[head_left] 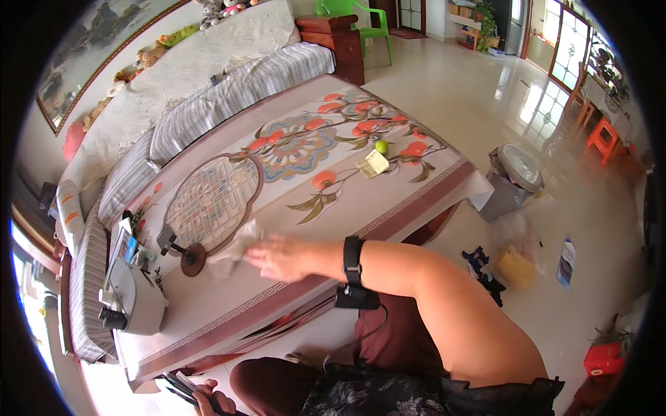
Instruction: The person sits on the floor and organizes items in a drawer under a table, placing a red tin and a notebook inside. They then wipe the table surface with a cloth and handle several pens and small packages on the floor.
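Note:
My right hand [281, 258] is stretched over the patterned tablecloth [281, 208]. Its blurred fingers hold a crumpled whitish cloth or tissue [244, 240] against the table surface. Just left of that lies a round brown stand [193, 259] with a dark device on its arm. Low at the picture's bottom left, my left hand [216, 399] grips several dark, pen-like sticks [184, 386], beside the table's front corner. A black strap [353, 260] circles my right wrist, with a small black box [357, 297] and cable hanging below.
A grey-white box [138, 301] with small items stands on the table's left end. Farther right are a folded yellowish cloth or paper [372, 164] and a green fruit [381, 146]. A lidded bin [507, 182] stands by the right edge; a dark cloth [481, 270] lies on the floor.

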Available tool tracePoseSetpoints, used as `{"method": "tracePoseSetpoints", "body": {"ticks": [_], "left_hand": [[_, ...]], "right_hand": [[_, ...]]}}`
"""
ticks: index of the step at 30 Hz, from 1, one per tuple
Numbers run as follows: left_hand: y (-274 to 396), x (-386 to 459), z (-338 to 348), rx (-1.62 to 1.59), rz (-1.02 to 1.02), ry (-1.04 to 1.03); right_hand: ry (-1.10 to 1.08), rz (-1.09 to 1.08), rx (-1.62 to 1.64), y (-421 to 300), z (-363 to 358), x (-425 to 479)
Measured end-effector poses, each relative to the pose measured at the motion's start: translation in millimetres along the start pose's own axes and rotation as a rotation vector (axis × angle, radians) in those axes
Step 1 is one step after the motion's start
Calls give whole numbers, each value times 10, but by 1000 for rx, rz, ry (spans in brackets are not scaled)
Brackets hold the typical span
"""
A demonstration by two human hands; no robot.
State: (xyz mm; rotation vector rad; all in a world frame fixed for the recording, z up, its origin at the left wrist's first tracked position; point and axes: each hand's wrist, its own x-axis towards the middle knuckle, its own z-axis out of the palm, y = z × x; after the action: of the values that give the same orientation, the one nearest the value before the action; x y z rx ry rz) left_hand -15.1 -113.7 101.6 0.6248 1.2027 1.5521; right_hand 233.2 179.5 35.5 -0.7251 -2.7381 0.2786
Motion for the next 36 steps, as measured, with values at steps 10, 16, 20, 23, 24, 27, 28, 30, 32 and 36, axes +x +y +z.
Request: {"method": "tracePoseSetpoints", "body": {"ticks": [10, 16, 20, 23, 24, 27, 28, 30, 32, 36], "left_hand": [[-105, 297, 749, 201, -58, 69], [-234, 601, 823, 188, 29, -41], [-190, 602, 937, 260, 35, 22], [-141, 537, 1302, 220, -97, 254], [-139, 540, 1245, 250, -90, 227], [-151, 652, 1044, 330, -60, -114], [-151, 662, 1055, 350, -67, -89], [-97, 640, 1115, 408, -75, -5], [-109, 690, 1076, 404, -71, 32], [-121, 715, 1057, 251, -68, 74]], "right_hand": [[11, 402, -656, 1662, -349, -338], [431, -135, -165, 140, 332, -106], [-56, 82, -87, 654, -208, -159], [-52, 382, -212, 1406, -392, -202], [-13, 483, -191, 1612, -419, -155], [140, 589, -303, 1941, -417, -49], [132, 658, -328, 2025, -426, -2], [207, 739, -328, 2174, -449, 36], [205, 789, -280, 2319, -550, 32], [95, 805, -107, 2360, -934, 15]]}}
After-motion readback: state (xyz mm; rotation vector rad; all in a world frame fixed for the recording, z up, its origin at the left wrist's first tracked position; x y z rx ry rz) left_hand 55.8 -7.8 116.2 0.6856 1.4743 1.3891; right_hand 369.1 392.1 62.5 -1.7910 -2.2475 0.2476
